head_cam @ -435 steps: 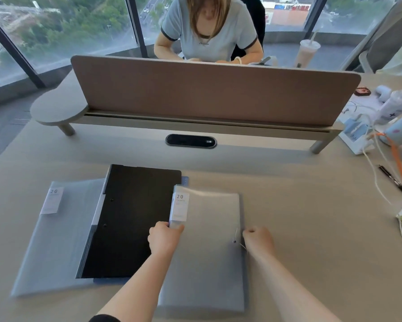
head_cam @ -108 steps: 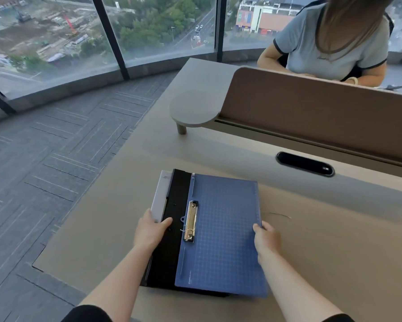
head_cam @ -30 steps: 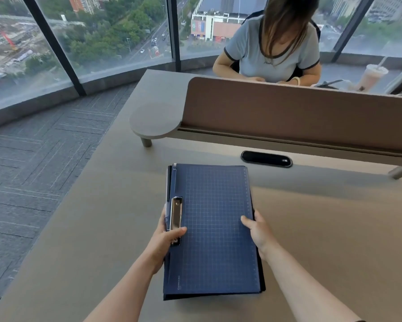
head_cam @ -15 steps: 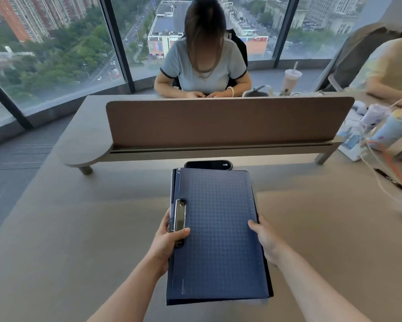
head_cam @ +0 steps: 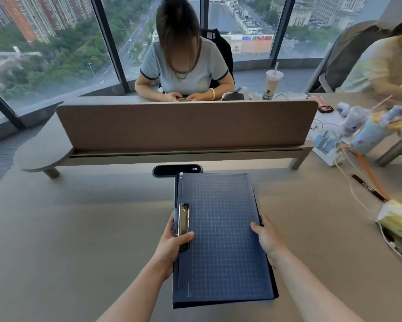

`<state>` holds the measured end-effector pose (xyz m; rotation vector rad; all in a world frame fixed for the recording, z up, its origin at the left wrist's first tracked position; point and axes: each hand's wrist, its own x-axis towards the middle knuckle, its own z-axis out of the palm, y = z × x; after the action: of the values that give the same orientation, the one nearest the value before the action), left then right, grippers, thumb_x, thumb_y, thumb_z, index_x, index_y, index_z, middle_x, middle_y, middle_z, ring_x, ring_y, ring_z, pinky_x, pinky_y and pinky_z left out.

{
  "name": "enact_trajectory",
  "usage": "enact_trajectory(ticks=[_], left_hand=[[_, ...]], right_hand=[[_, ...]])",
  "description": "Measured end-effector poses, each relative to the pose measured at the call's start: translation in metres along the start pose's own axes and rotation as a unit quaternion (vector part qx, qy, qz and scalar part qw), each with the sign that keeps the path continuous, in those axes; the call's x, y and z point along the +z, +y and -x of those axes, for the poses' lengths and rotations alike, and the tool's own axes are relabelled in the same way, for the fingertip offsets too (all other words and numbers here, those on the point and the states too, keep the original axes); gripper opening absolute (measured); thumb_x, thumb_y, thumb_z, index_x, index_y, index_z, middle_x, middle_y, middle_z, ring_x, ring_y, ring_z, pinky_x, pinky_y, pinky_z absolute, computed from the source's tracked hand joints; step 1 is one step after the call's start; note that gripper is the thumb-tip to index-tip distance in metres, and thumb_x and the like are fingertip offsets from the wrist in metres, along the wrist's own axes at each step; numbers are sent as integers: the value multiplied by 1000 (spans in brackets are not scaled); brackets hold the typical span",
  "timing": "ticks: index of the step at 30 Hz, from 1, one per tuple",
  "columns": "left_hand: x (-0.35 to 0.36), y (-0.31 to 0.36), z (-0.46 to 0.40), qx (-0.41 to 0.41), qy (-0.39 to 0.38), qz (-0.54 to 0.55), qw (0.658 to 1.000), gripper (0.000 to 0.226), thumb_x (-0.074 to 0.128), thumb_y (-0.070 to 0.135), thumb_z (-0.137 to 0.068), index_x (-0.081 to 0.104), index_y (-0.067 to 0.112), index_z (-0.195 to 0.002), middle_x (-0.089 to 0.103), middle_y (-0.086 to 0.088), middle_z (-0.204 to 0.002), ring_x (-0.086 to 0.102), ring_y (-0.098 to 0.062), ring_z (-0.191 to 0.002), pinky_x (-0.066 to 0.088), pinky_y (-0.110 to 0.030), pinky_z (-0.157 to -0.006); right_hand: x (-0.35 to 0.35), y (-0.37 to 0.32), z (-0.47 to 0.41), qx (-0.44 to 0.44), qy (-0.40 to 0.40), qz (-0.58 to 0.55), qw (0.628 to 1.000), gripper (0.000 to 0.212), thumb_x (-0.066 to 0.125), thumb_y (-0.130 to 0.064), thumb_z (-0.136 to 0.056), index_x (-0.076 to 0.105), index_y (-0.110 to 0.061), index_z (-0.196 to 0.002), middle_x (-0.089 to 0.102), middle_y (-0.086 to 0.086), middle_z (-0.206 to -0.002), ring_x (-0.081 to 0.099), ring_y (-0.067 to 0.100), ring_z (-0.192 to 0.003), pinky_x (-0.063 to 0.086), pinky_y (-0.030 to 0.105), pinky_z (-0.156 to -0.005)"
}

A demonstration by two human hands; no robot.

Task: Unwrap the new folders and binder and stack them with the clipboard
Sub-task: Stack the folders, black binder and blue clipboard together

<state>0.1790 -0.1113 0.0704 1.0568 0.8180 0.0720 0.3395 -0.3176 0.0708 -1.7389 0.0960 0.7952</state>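
A dark blue gridded clipboard (head_cam: 220,233) with a metal clip (head_cam: 183,219) on its left side lies on top of a stack. The black binder's edge (head_cam: 275,289) peeks out under its right side; the folders below are hidden. My left hand (head_cam: 172,246) grips the stack's left edge, thumb on top by the clip. My right hand (head_cam: 266,239) grips the right edge, thumb on the board. The stack sits over the beige desk (head_cam: 79,228); whether it touches the desk I cannot tell.
A brown divider panel (head_cam: 186,124) on a low shelf crosses the desk behind a black cable port (head_cam: 165,170). Beyond it a person sits; another is at far right. Cables, a pen (head_cam: 367,187), a white power strip (head_cam: 327,149) and a yellow packet (head_cam: 397,220) crowd the right side.
The view has swung from the left floor side to face the divider squarely. Both hands keep hold of the stack's edges, and the stack's far end now reaches the cable port.
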Motion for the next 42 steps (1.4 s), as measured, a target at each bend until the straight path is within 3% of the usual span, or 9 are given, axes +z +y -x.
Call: enact_trajectory(ticks=[6,11,17,21,25,31,34,39,42], left_hand=[[20,-9,-14,-23,-2,-24,999,68,77,3,-74,55,48,-121,69,-5,-118,66,-34,-109,50,-53,-100],[21,-26,-27,-42,5,-67,997,67,71,2,-83,49,46,-129,67,-1,-121,66,-28,-109,51,-50,-100],[26,-37,-39,-46,37,-90,994,63,66,-4,-85,43,41,-122,66,8,-104,68,-14,-89,53,-20,-65],[26,-37,-43,-42,59,-108,992,67,64,-6,-85,37,41,-123,63,10,-100,65,-10,-84,49,-15,-58],[21,-42,-46,-50,81,-153,984,85,71,6,-80,31,43,-144,62,3,-121,67,-16,-96,53,-25,-73],[16,-47,-52,-55,104,-196,973,108,76,34,-52,28,43,-147,53,-1,-130,60,-24,-113,52,-47,-97],[17,-45,-49,-56,122,-246,960,100,78,30,-66,26,35,-151,41,0,-130,42,-28,-128,38,-53,-109],[15,-49,-51,-37,121,-236,964,113,76,40,-52,23,38,-151,42,0,-133,45,-28,-127,40,-52,-108],[11,-54,-55,-37,119,-219,968,119,76,45,-44,20,44,-149,42,0,-139,47,-27,-127,43,-51,-106]], right_hand=[[-16,13,-12,4,34,26,999,35,47,-13,-102,46,-17,-137,57,3,-128,59,27,-116,49,43,-98],[-17,30,-24,38,35,45,998,38,48,-16,-102,47,-18,-139,56,1,-133,57,24,-118,47,46,-102],[-11,42,-37,61,45,73,994,38,46,-19,-102,48,-18,-140,57,0,-134,57,21,-110,47,38,-92],[-4,44,-40,58,68,118,989,41,46,-19,-102,45,-17,-143,55,-1,-133,55,21,-111,43,34,-91],[-1,49,-43,30,92,172,980,39,48,-18,-100,51,-16,-138,58,6,-133,57,26,-117,44,32,-89],[4,55,-46,24,130,236,963,42,53,-26,-97,53,-16,-138,51,12,-130,54,24,-104,44,32,-88],[5,56,-44,28,142,250,957,46,55,-31,-96,51,-17,-139,49,10,-130,55,29,-113,45,36,-92],[4,57,-42,26,139,238,961,58,55,-39,-95,43,-14,-146,43,10,-141,47,28,-128,43,41,-102],[1,60,-39,17,144,224,964,57,51,-43,-96,44,-13,-144,45,9,-140,49,25,-124,43,38,-98]])
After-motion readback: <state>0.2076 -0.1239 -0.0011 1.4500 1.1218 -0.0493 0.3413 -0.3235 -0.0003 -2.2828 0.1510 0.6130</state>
